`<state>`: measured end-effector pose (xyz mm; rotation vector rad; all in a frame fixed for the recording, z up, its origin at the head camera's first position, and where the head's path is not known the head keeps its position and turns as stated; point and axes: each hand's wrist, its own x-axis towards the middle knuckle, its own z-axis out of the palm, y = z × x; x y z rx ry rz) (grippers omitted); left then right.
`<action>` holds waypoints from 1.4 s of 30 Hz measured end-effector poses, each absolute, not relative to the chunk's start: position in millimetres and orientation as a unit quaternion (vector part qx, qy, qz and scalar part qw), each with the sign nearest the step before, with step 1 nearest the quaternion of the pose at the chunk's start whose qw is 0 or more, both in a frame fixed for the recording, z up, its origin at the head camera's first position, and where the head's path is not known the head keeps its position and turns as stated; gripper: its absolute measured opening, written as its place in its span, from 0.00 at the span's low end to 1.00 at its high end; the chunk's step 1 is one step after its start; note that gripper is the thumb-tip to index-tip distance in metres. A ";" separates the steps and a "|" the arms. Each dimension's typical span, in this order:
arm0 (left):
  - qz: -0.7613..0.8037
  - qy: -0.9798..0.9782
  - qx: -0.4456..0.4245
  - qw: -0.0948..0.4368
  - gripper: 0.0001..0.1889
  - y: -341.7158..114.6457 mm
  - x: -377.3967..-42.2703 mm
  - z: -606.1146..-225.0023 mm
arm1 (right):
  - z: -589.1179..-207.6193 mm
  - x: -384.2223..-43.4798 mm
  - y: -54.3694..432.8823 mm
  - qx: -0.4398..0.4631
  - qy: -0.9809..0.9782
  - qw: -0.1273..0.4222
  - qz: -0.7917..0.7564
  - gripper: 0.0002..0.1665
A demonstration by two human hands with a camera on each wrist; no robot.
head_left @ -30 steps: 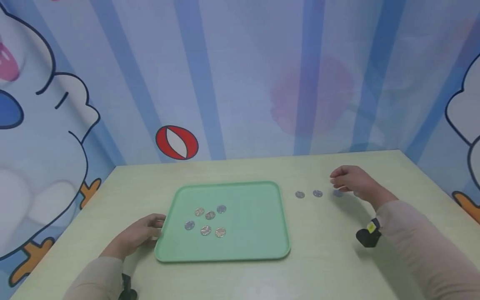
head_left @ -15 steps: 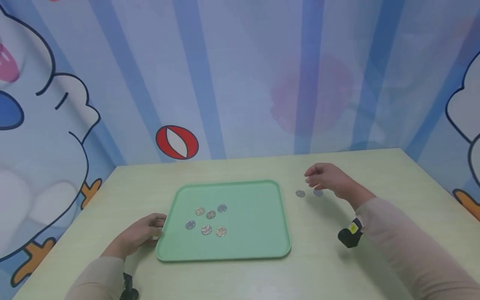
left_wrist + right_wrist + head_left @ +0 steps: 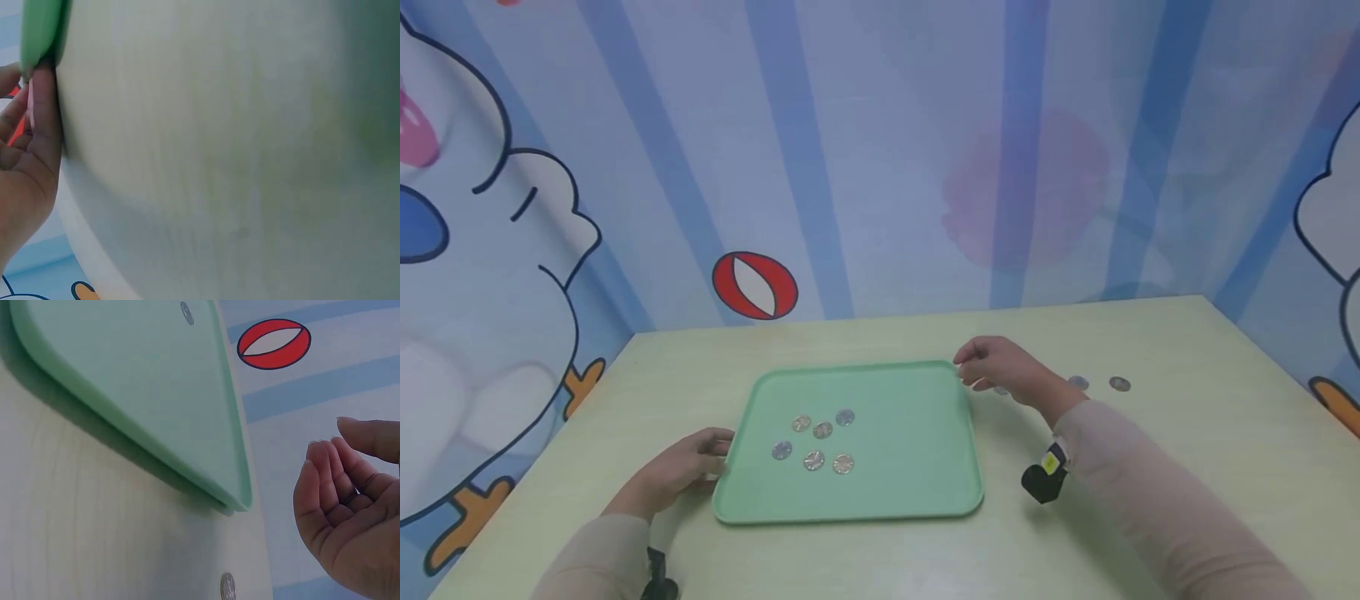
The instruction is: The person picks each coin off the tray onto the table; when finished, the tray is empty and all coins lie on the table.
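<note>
On the light table lies a green tray (image 3: 910, 450), and several silver coins (image 3: 813, 460) are spread over its left half. My left hand (image 3: 673, 471) rests at the tray's left edge, its fingertips touching the rim; the left wrist view shows those fingers (image 3: 44, 106) right against the green edge. At the tray's far right corner hovers my right hand (image 3: 1000, 367), its fingers loosely bent. In the right wrist view nothing shows between the thumb (image 3: 375, 436) and fingers. A coin (image 3: 1002, 390) beneath that hand is partly covered by it.
Right of the tray, a coin (image 3: 1078, 382) and another coin (image 3: 1120, 383) lie on the table (image 3: 1150, 467), in line with the partly covered one. A printed backdrop (image 3: 895, 167) with a red-and-white ball picture stands along the table's far edge.
My right hand has moved left along the row of coins to the tray's corner, uncovering the coins farther right. The left hand and the coins on the tray have stayed put.
</note>
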<state>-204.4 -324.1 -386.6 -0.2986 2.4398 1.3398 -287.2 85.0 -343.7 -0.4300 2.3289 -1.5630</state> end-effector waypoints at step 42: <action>0.483 0.855 -0.076 0.172 0.28 -323.3 -201.6 -382.9 | -371.7 -291.5 -32.6 -0.225 0.826 0.239 -0.459 0.15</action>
